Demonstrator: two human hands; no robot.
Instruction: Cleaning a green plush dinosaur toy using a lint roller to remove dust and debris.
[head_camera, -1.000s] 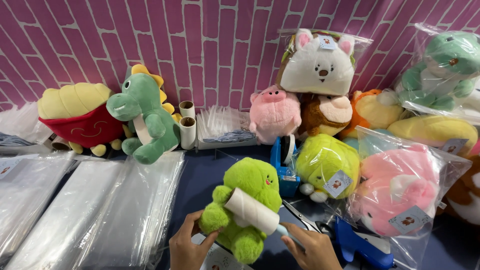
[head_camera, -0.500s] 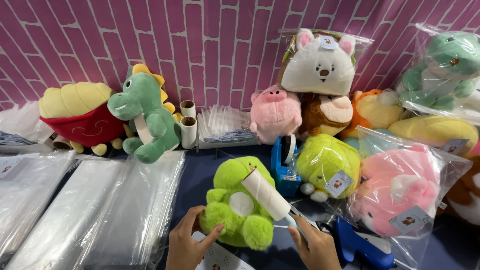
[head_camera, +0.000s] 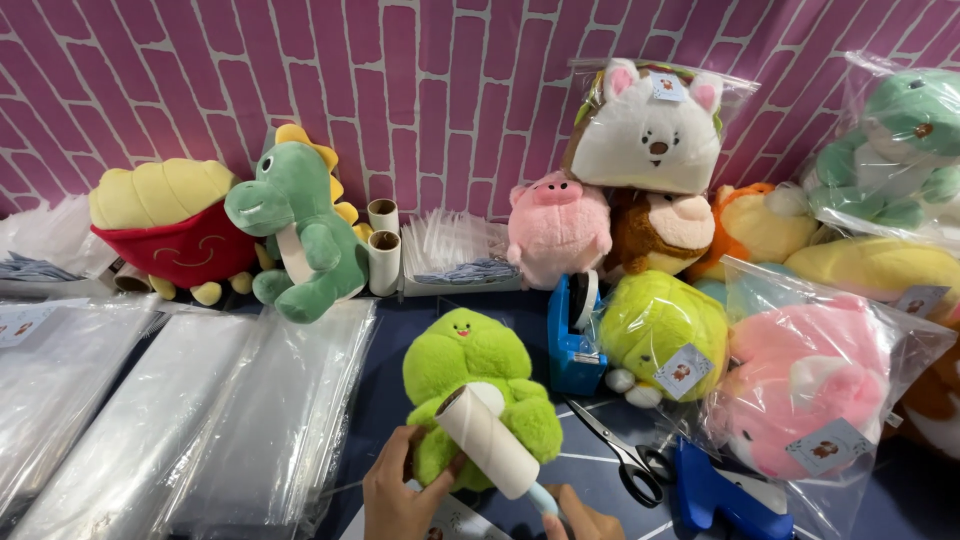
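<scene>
In the head view, a lime green plush (head_camera: 478, 385) sits upright near the front edge of the dark table (head_camera: 400, 350), facing away from the person toward the pink brick wall (head_camera: 440, 90). The left hand (head_camera: 398, 492) is closed on the plush's lower left side, thumb and fingers pinching a foot to steady it. The right hand (head_camera: 583, 515) is mostly cut off by the bottom of the frame; it appears curled around the pale blue handle of a lint roller (head_camera: 490, 442), whose white roll lies slantwise across the plush's belly, touching the fur. To roll well, I judge the left hand should keep the toy pinned so it cannot tip, while the roll runs in straight strokes with light, even pressure, and the toy is turned so each side gets covered. Strokes are best kept away from the left fingers, which lie just beside the roll's upper end. Scissors (head_camera: 620, 455) lie open just right of the plush, and a blue tape dispenser (head_camera: 572, 335) stands behind them; the roller arm should stay clear of both. Clear bags (head_camera: 230, 430) are stacked to the left, and bagged plush toys (head_camera: 820, 390) crowd the right.
</scene>
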